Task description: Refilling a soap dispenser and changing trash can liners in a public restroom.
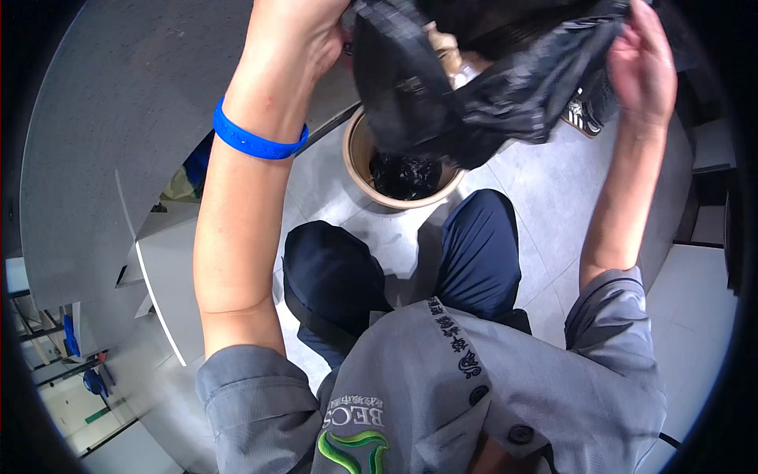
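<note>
A black plastic bag [408, 89] hangs with its mouth spread between both hands, above a round beige bin [357, 169]. My left hand [323, 29], partly cut off by the top of the picture, grips the bag's left edge. On the other side, my right hand [645, 71] holds the right edge of the bag near its rim. Crumpled beige and white waste [447, 50] shows inside the bag, somewhat blurred. Down in the bin lies more black plastic [408, 178]; the hanging bag hides part of it and the bin's back rim.
My bent knees [482, 255] are close in front of the bin on a grey tiled floor [533, 195]. Beyond the bag stands another person's dark shoe [583, 115] with white stripes. A large grey table top [112, 118] fills the left side, with shelving [65, 379] below.
</note>
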A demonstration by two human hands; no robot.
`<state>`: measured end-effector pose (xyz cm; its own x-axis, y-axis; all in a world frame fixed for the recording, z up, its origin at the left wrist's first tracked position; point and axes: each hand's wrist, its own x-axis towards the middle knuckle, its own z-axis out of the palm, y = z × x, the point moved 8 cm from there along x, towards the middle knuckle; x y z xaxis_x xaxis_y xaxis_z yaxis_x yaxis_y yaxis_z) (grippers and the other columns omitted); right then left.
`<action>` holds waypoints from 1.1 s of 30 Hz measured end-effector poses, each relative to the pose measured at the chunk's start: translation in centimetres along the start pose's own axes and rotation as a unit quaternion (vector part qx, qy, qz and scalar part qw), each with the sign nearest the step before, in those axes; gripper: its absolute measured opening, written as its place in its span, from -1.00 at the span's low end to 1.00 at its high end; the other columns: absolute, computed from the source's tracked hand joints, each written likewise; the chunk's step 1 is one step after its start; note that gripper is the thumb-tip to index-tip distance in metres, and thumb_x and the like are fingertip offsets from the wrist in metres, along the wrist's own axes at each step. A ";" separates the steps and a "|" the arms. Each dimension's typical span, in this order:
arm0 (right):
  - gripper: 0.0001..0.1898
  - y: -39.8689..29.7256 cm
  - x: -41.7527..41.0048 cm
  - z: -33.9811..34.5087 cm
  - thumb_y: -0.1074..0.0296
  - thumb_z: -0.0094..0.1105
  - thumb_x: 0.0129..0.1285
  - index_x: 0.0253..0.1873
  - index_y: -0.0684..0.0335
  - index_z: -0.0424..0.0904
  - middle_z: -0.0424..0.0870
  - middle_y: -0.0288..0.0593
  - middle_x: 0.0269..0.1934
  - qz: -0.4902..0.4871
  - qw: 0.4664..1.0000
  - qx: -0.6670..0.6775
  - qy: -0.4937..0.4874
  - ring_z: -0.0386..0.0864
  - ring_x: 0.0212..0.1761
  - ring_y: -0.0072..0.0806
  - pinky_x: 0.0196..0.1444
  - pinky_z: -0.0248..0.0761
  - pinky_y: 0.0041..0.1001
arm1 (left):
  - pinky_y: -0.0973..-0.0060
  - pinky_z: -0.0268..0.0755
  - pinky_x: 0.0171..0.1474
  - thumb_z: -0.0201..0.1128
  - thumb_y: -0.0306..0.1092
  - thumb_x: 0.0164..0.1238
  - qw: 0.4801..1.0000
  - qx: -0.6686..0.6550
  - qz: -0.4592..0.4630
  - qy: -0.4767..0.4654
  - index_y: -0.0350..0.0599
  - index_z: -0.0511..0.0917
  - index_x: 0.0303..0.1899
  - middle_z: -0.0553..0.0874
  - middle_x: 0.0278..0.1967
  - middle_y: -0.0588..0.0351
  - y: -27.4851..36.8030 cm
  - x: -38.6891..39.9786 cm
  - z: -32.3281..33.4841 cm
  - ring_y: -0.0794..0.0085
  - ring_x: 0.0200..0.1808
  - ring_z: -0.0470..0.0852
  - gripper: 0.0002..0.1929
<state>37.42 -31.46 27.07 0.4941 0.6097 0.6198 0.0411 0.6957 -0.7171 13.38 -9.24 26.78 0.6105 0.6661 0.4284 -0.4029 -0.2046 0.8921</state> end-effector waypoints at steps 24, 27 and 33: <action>-0.71 5.7 -5.6 1.5 0.34 0.29 0.22 0.01 0.29 0.58 0.55 -0.39 -0.26 0.203 0.932 -0.285 -0.089 0.38 -0.21 -0.69 -0.14 0.33 -0.55 | 0.53 0.48 -0.22 0.33 -0.40 0.28 0.963 0.201 0.090 -0.158 -0.19 0.59 -0.18 0.67 -0.41 0.16 -5.2 -0.8 17.5 0.55 -0.35 0.61 -0.85; -0.82 4.3 -4.7 -1.2 0.31 0.18 0.33 -0.12 0.29 0.64 0.64 -0.38 -0.31 0.287 0.876 -0.387 0.017 0.48 -0.22 -0.69 -0.13 0.37 -0.60 | 0.30 0.45 0.15 0.44 -0.31 0.22 0.975 0.100 0.098 -0.171 -0.07 0.46 0.21 0.63 0.10 0.10 -5.3 -0.2 17.2 0.36 0.18 0.56 -0.47; -0.80 4.8 -4.4 0.0 0.32 0.13 0.41 -0.06 0.30 0.64 0.66 -0.38 -0.27 0.227 0.943 -0.232 -0.076 0.52 -0.19 -0.67 -0.06 0.41 -0.57 | 0.38 0.35 0.30 0.42 -0.25 0.31 0.918 0.021 -0.057 -0.392 -0.26 0.43 0.29 0.61 0.17 0.01 -11.3 -3.4 20.3 0.37 0.21 0.52 -0.41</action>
<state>35.48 -30.78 20.87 0.4228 0.8769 0.2286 0.2478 0.1308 -0.9599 29.65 -23.75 18.10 0.9569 -0.0333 0.2884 -0.2890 -0.2039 0.9354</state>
